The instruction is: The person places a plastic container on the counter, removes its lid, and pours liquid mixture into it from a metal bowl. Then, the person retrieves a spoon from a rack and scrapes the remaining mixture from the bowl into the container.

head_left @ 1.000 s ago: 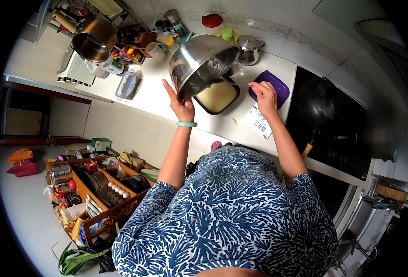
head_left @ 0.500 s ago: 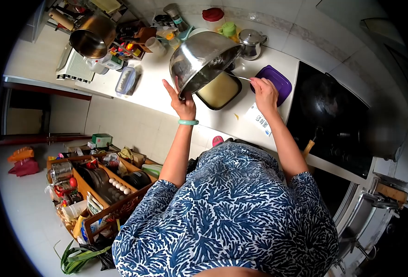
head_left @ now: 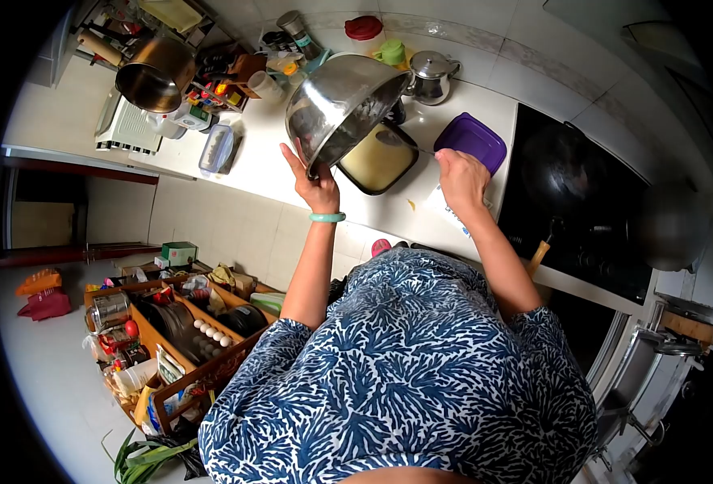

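A large metal bowl (head_left: 336, 101) is tilted over a dark-rimmed square container (head_left: 381, 161) that holds a pale yellow mixture. My left hand (head_left: 318, 187), with a green bangle at the wrist, holds the bowl by its lower rim. Closed fingers of my right hand (head_left: 463, 176) pinch the end of a thin utensil, mostly too faint to make out, which points toward the container. Just behind that hand lies a purple lid (head_left: 471, 143). A printed paper (head_left: 439, 202) is partly hidden under my right wrist.
A black cooktop (head_left: 574, 210) with a wok (head_left: 562, 165) is on the right. A metal pot (head_left: 431, 77) and jars stand at the back wall. A clear box (head_left: 218, 148) sits on the left counter. A wooden rack (head_left: 183, 323) stands at lower left.
The bowl and my left hand have shifted slightly left. My right hand has turned and lowered a little, and the utensil in it shows less.
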`<state>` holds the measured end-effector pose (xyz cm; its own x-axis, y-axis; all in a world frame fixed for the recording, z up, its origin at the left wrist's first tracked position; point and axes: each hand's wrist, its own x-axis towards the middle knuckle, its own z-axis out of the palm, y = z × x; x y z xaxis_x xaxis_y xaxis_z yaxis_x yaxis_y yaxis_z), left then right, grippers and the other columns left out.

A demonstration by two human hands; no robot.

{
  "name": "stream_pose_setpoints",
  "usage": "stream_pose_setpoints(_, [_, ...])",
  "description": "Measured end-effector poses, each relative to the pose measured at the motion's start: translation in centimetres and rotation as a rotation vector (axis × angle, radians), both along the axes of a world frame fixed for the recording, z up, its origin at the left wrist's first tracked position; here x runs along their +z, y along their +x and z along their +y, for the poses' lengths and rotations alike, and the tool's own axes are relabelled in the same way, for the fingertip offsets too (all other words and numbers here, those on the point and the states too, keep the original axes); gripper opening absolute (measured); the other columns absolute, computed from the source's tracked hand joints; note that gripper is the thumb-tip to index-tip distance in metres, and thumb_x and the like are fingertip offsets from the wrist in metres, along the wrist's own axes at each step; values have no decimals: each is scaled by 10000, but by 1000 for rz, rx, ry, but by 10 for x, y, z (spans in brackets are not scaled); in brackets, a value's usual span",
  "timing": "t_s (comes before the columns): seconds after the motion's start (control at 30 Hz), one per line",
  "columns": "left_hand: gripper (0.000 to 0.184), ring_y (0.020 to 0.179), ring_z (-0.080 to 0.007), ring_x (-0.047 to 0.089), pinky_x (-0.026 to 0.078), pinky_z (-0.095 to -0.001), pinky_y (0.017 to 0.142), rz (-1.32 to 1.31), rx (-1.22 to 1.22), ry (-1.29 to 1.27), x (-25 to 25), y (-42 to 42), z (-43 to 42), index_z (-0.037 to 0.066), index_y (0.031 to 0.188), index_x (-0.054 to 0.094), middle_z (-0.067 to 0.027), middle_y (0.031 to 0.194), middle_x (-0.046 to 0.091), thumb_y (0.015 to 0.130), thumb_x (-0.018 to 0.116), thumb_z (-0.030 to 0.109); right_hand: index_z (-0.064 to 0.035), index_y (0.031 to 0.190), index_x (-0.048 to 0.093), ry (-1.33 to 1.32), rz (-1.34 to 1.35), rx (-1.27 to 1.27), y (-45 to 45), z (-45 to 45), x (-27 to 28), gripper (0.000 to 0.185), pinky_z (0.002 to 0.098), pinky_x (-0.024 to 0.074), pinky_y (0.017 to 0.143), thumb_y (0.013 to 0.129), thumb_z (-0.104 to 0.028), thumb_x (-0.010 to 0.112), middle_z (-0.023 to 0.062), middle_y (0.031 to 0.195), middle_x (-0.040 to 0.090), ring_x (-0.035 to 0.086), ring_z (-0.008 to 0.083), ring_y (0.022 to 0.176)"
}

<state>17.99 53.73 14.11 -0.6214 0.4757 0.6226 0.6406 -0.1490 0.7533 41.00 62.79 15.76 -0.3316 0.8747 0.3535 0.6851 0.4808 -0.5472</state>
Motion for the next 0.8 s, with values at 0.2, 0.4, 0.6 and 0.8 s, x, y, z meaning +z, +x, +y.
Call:
stream_pose_setpoints(0.2, [779,1129,-242,586,449,-259,885,74,-21,-1,0,6,0,93,1495,126,-187,1333,510,836,487,-114,-55,742,652,137,-34,33,-20,-7,12,145,401,463,569,834,-156,605,107,671,630,603,288,635])
stream_pose_setpoints(0.4, [790,1135,-319,577,454,-301,907,219,4,-28,-10,8,-2,98,1494,138,-168,1333,515,829,508,-116,-59,717,669,235,-15,92,-34,-21,23,73,372,467,551,762,-103,632,89,675,635,590,259,634])
stream_pose_setpoints(0.6, [764,1214,-242,515,395,-273,956,247,-33,-77,-16,6,-4,71,1492,100,-181,1398,444,863,496,-107,-75,719,664,282,-39,141,-35,-26,25,45,360,465,533,749,-102,643,65,661,596,573,237,662])
stream_pose_setpoints(0.8, [777,1132,-294,582,451,-288,893,164,19,0,-4,3,2,96,1494,124,-195,1346,491,849,503,-115,-80,807,629,292,-96,145,-15,-28,15,55,356,464,540,806,-133,642,42,687,543,536,218,712])
